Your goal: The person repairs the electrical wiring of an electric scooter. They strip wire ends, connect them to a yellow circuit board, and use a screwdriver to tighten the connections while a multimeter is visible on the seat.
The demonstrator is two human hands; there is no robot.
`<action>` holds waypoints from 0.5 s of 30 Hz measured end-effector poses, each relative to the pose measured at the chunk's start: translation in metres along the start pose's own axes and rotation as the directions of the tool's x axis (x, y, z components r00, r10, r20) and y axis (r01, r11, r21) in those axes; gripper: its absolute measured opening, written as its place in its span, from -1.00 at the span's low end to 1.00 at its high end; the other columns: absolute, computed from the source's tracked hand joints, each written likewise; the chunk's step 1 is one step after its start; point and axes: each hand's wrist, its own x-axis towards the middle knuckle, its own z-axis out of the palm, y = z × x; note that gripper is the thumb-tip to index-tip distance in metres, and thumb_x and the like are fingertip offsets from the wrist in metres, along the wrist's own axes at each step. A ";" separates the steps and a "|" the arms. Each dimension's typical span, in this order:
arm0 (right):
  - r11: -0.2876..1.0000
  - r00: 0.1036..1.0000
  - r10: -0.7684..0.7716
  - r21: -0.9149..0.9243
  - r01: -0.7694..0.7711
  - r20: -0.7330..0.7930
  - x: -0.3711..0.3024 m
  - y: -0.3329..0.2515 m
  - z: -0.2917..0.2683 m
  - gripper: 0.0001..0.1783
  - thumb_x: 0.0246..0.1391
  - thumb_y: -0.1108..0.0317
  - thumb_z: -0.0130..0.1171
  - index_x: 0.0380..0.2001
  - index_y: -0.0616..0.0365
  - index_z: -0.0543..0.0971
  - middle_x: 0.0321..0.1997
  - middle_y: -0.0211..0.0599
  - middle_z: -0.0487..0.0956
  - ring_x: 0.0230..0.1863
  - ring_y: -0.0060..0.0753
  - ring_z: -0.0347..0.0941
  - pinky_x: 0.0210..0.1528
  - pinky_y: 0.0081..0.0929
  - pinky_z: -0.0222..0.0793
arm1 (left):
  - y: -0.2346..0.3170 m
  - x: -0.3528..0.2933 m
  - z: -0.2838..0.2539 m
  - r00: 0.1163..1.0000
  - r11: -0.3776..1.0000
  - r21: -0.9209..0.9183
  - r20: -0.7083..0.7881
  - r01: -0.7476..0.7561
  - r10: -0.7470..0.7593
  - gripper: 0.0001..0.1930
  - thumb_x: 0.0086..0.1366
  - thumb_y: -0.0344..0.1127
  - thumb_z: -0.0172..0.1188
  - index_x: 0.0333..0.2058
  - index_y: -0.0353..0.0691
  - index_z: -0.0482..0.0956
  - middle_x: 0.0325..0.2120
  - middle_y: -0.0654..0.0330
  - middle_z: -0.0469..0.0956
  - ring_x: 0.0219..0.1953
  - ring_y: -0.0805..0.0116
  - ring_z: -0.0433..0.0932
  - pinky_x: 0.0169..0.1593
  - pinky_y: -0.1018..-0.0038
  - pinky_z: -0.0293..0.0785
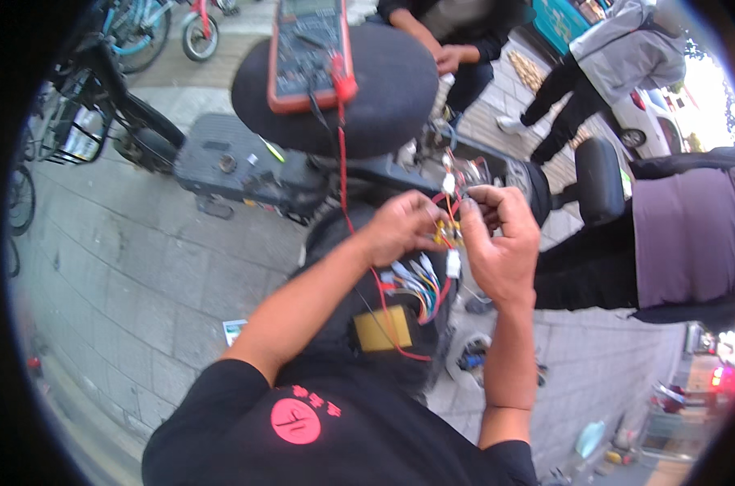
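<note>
My left hand is closed, thumb and fingers pinched at a small bundle of wires with yellow fittings. Facing it, my right hand pinches the thin wires at their upper part; the exact spot is hidden by the fingers. A white plug connector hangs just below the hands, and another white connector sits above them. Under my left wrist, a gold-coloured box lies on a black surface, beside a fan of coloured wires with plugs.
A red-framed multimeter rests on a black scooter seat, its red lead running down past my left forearm. The scooter's footboard extends left. One person crouches beyond the seat; others stand at right, one near a black backrest.
</note>
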 end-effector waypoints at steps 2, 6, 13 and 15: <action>0.984 0.985 -0.161 -0.063 0.165 0.065 0.039 -0.033 0.003 -0.83 0.23 0.48 0.38 -0.13 0.26 0.69 -0.27 -0.21 0.58 -0.33 -0.33 0.61 -0.23 -0.36 0.55 | -0.001 -0.001 -0.004 1.000 0.999 -0.033 0.007 0.008 -0.007 -0.79 0.66 -0.25 0.17 0.02 -0.27 0.43 0.03 0.04 0.65 0.07 0.09 0.75 0.16 0.00 0.78; 0.904 0.914 -0.363 -0.169 0.393 0.181 0.119 -0.064 0.020 -0.78 0.24 0.37 0.26 -0.18 0.32 0.70 -0.15 0.12 0.68 -0.15 0.24 0.67 -0.01 -0.01 0.58 | 0.004 -0.004 -0.001 1.000 0.999 -0.036 -0.008 0.021 -0.021 -0.82 0.69 -0.27 0.10 0.03 -0.27 0.40 0.04 0.06 0.62 0.10 0.07 0.73 0.19 -0.06 0.77; 0.855 0.877 -0.177 -0.372 0.361 0.447 0.191 -0.047 0.053 -0.61 0.04 0.21 0.27 -0.19 0.25 0.84 -0.14 0.24 0.77 0.03 0.26 0.72 0.25 -0.04 0.57 | 0.002 0.001 -0.007 1.000 1.000 -0.023 0.016 -0.006 0.006 -0.84 0.67 -0.26 0.13 0.01 -0.22 0.46 0.02 0.09 0.65 0.10 0.06 0.74 0.21 -0.14 0.74; 0.801 0.909 -0.292 -0.442 0.403 0.298 0.176 -0.036 0.044 -0.57 0.17 0.17 0.31 -0.07 0.31 0.79 -0.18 0.11 0.79 -0.11 0.08 0.78 0.08 -0.20 0.66 | 0.006 0.000 -0.004 1.000 0.999 -0.034 -0.007 0.014 -0.014 -0.83 0.67 -0.25 0.15 -0.01 -0.22 0.47 0.03 0.08 0.66 0.09 0.11 0.74 0.20 -0.13 0.75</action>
